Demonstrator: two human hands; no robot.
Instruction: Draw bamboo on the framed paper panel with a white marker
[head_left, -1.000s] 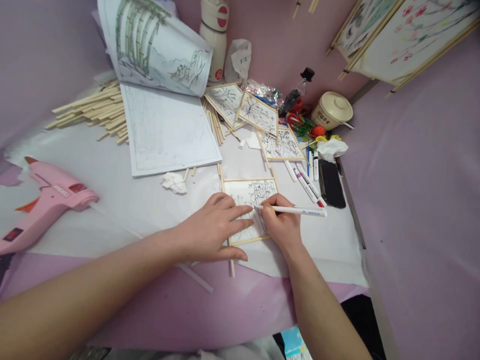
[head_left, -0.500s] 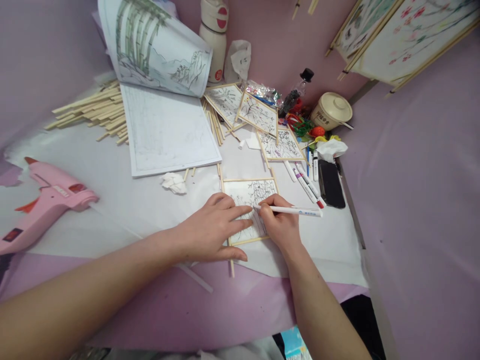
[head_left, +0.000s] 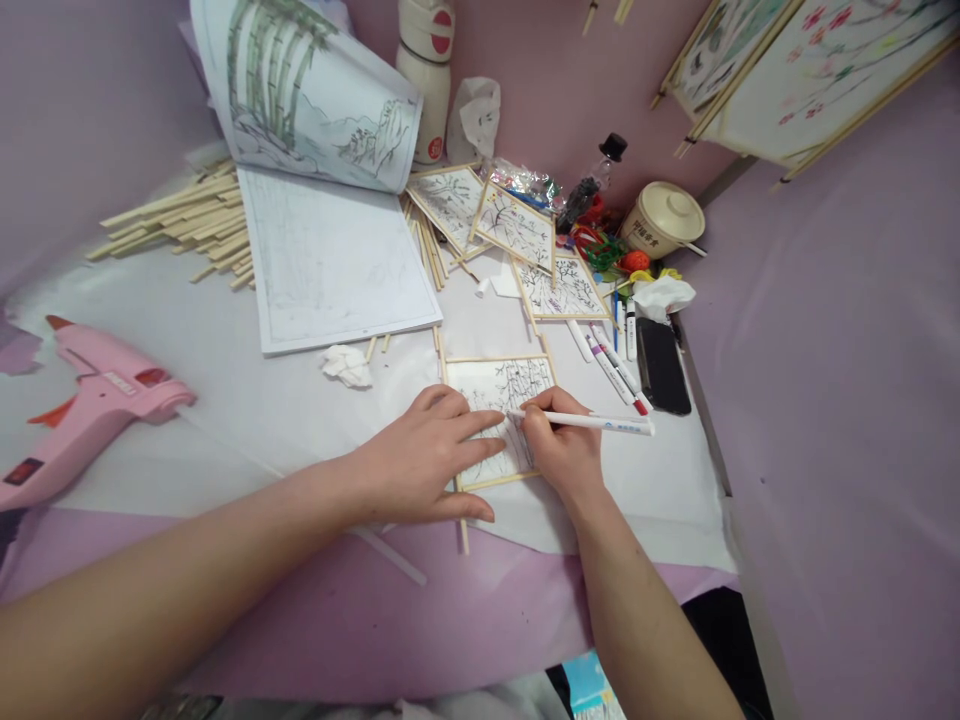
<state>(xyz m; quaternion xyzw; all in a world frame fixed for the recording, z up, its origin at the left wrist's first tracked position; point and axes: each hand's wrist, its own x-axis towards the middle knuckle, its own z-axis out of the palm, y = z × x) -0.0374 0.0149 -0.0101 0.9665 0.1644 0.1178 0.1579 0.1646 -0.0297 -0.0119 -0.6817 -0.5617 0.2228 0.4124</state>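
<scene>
A small paper panel [head_left: 480, 376] framed with thin wooden sticks lies on the table, covered with dark line drawing of branches. My left hand [head_left: 427, 450] rests flat across its left part, fingers spread, thumb over the lower left stick. My right hand [head_left: 566, 440] grips a white pen [head_left: 600, 424], its tip on the drawing close to my left index fingertip. Part of the drawing is hidden under both hands. Beyond it lie more framed drawings [head_left: 564, 290], partly overlapping.
At left lies a pink glue gun [head_left: 112, 400]. An open picture pad [head_left: 345, 265] sits near a pile of wooden sticks [head_left: 180, 225] and crumpled tissue [head_left: 346, 367]. Several markers [head_left: 611, 370], a phone [head_left: 663, 368], a lidded cup [head_left: 664, 220] and bottles stand or lie at right and back.
My right hand and the pen have shifted very slightly to the right, the pen's tip still on the drawing. My left hand stays in place.
</scene>
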